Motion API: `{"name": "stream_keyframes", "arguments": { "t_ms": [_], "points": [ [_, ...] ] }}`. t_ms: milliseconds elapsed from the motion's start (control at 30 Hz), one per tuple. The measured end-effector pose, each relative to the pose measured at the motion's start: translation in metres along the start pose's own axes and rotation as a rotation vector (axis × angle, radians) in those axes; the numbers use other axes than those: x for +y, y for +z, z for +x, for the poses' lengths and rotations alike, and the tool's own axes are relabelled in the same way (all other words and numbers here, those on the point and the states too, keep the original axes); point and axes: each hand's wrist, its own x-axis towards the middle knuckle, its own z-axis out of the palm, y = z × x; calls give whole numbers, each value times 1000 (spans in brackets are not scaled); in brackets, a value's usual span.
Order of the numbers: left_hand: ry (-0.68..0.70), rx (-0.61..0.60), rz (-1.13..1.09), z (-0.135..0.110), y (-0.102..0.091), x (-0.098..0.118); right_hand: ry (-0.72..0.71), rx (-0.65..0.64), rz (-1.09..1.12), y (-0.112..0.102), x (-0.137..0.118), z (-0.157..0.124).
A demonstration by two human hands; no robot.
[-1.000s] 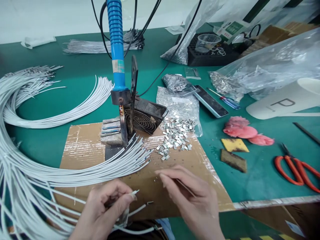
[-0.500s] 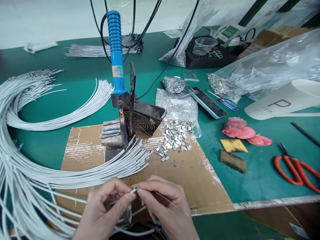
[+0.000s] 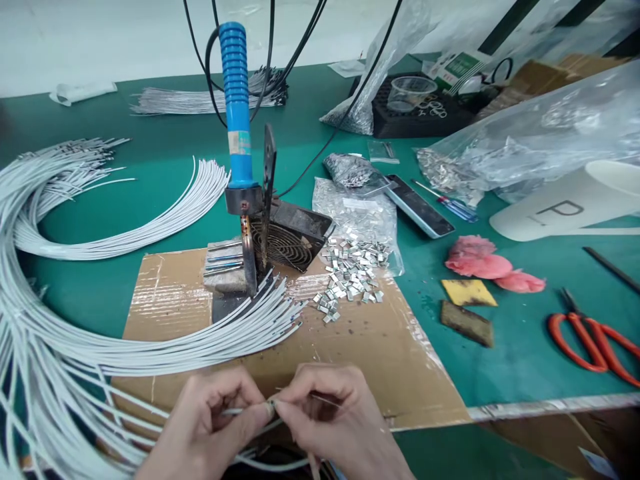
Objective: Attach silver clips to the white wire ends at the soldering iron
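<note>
At the front edge of the cardboard, my left hand (image 3: 217, 423) is closed on the end of a white cable (image 3: 237, 411), thumb and index finger pinching close to its tip. Fingertip to fingertip with it, my right hand (image 3: 340, 420) pinches at that same tip, where a small dark and shiny bit shows. A thin wire (image 3: 325, 399) runs out through the right fingers; how it meets the cable is hidden. Just beyond the hands lies a thick bundle of white cables (image 3: 240, 347), their ends fanned over the cardboard (image 3: 365, 360).
A blue-handled soldering iron (image 3: 237, 107) stands upright in its stand beside a small black fan (image 3: 285, 243). Small metal clips (image 3: 353, 273) are heaped behind the hands. To the right lie orange-handled scissors (image 3: 580, 340), sponges (image 3: 467, 323), a phone (image 3: 420, 207) and a white cup (image 3: 555, 203).
Both hands have come slightly lower and nearer to me, still meeting at the cable tip. My right fingers have curled more tightly, and less of the thin wire shows.
</note>
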Motion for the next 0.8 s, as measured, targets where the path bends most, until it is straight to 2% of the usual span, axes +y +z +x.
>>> {"name": "stream_keyframes", "arguments": {
  "t_ms": [100,133,267,400,467,567,800],
  "points": [
    [16,-27,62,6,-1,0,-234,2,-283,-2,-3,3],
    [20,-11,74,8,-1,1,-261,-10,-312,-4,-3,4],
    [44,93,90,11,3,0,-107,-71,-185,-7,-4,3],
    [133,167,175,9,8,-9,-18,44,-77,-3,-8,-1],
    [225,205,256,8,10,-16,1,96,-45,-1,-11,-2],
    [394,270,362,5,11,-23,17,96,-9,-1,-9,0],
    [786,345,578,-1,9,-28,72,-41,45,-11,3,9]
  ]
}}
